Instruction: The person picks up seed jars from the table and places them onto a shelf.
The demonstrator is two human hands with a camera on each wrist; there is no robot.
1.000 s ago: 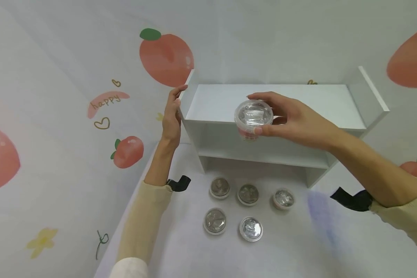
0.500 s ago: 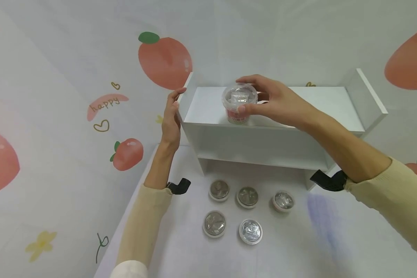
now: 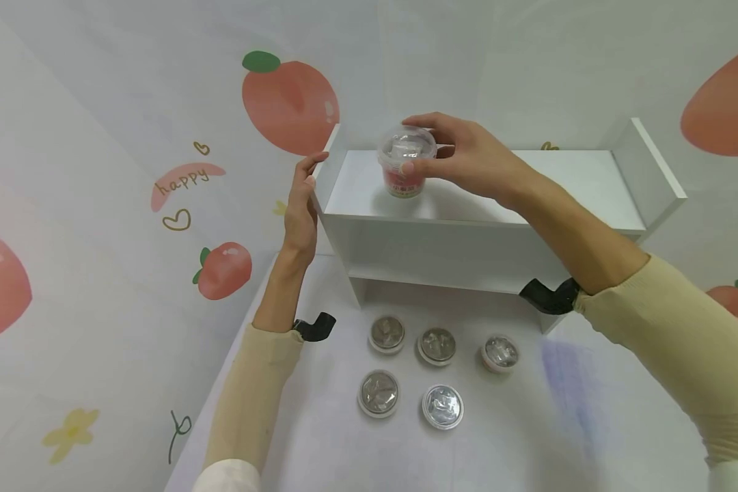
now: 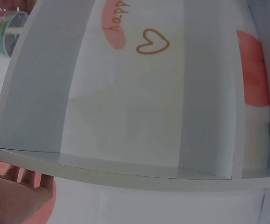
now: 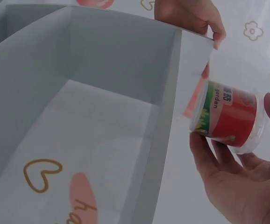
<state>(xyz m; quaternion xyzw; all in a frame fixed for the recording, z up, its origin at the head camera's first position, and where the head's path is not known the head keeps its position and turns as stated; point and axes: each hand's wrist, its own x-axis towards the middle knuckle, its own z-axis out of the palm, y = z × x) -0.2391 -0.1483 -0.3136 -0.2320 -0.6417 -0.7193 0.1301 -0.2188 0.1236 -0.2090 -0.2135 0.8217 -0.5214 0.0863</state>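
Five round tubs (image 3: 378, 394) stand on the table (image 3: 320, 437): two in the near row, three in the far row. Beyond them stands the white shelf unit (image 3: 467, 253). The left hand (image 3: 301, 215) curls its fingers at the unit's left side panel (image 3: 331, 171). The right hand (image 3: 467, 157), fingers and thumb partly spread, grips the red-labelled cup (image 3: 402, 180) over the top board's left part; contact with the board cannot be determined. At the far side is the fruit-printed wall covering (image 3: 443, 68).

Bare hands (image 3: 300, 212); beige sleeves (image 3: 255, 389) — white farther up; bent black tabs (image 3: 316, 327) at the cuffs (image 3: 275, 331).
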